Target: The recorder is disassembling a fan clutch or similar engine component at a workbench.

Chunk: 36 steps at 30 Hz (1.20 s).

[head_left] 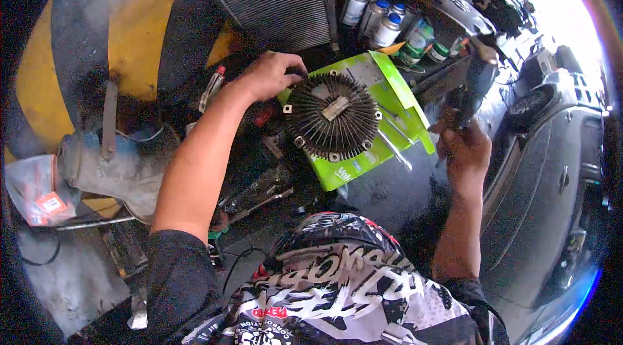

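Note:
A round, finned metal fan clutch (350, 131) with tabs around its rim lies on a bright green box (344, 175). My left hand (276, 76) is at its upper left edge, fingers curled inward against or just beside the rim. The fingertips are too dark to show what they hold. To the right of the box, my right hand (466, 144) is closed around the lower part of a dark hand-held tool (477, 82), raised upright. Its exact kind is unclear. A slim shiny hand tool (396, 150) lies on the box, beside the fan clutch.
Behind the box stand a finned radiator panel (285, 4) and several blue-capped bottles (387, 30). Left of my arm are a large dirty metal housing (110, 163) and a plastic bag (40, 189). Loose tools (259, 199) lie near me; a grey car (551, 196) is at right.

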Each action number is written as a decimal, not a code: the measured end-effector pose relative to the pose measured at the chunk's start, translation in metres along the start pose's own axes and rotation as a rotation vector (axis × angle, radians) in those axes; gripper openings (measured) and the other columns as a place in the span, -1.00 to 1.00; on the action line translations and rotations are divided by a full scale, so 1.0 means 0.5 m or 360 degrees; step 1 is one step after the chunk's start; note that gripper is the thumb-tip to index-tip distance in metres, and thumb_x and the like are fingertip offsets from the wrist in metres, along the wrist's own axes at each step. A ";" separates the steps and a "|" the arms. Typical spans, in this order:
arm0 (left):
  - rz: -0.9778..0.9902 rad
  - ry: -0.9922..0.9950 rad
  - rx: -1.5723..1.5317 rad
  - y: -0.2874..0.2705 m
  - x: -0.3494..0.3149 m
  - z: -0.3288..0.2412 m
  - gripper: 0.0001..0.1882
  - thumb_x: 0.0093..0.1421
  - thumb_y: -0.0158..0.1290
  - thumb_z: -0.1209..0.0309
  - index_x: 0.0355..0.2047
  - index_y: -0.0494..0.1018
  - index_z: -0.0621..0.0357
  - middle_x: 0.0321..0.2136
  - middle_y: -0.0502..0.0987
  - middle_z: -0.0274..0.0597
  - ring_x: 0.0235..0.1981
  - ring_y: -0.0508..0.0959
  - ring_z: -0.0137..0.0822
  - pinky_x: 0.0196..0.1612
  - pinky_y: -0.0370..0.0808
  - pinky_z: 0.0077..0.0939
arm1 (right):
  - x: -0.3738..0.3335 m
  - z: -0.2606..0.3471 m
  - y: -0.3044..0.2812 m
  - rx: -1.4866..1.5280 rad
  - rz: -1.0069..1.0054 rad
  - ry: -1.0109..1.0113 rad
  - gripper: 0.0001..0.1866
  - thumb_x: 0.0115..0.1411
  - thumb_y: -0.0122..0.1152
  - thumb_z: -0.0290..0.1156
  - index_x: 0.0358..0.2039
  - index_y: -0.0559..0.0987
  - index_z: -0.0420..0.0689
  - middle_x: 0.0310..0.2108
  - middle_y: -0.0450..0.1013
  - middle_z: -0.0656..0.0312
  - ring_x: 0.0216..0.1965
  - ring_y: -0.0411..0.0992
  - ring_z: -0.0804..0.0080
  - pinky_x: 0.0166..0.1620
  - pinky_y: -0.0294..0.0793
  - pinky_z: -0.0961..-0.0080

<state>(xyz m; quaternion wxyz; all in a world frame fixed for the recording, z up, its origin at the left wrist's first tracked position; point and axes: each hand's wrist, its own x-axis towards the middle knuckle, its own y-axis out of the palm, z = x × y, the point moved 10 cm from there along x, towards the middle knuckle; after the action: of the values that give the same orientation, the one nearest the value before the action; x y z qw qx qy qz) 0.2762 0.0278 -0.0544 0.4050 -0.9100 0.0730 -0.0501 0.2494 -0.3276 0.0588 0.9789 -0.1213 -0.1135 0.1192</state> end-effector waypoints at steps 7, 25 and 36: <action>-0.0198 0.0002 0.0041 -0.036 -0.032 -0.003 -0.74 0.16 0.21 0.33 -0.17 0.57 0.18 -0.21 0.65 -0.04 -0.11 0.63 -0.13 0.01 0.50 -0.30 | -0.124 -0.117 -0.114 -0.0102 -0.0312 0.0353 -0.70 0.28 0.21 -0.38 -0.03 0.55 -0.23 -0.32 0.58 0.25 -0.56 0.30 0.69 -0.49 0.27 0.67; -0.0197 -0.0589 0.0743 0.023 -0.483 0.086 -0.62 0.04 0.06 0.68 -0.08 0.46 0.26 -0.16 0.53 0.15 -0.06 0.52 0.19 -0.02 0.49 -0.04 | -0.214 -0.192 -0.089 -0.0041 -0.0177 0.0501 -0.77 0.23 0.15 -0.48 -0.12 0.58 -0.24 -0.41 0.55 0.28 -0.60 0.25 0.71 -0.55 0.17 0.68; -0.0801 0.0059 0.0778 0.130 -0.330 -0.231 0.06 -0.21 0.48 0.24 0.32 0.20 -0.16 0.39 0.08 0.00 0.40 0.07 0.17 0.36 0.01 0.26 | -0.175 -0.251 -0.104 0.0444 -0.0174 0.0702 -0.82 0.22 0.24 -0.37 -0.21 0.48 -0.13 -0.59 0.31 0.42 -0.72 0.21 0.65 -0.67 0.17 0.64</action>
<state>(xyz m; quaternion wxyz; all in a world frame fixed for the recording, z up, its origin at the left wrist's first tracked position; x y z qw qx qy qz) 0.0903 -0.0709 -0.0310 0.5844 -0.7746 -0.1606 -0.1808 0.2088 -0.4257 -0.0628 0.9922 -0.0020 0.1137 0.0512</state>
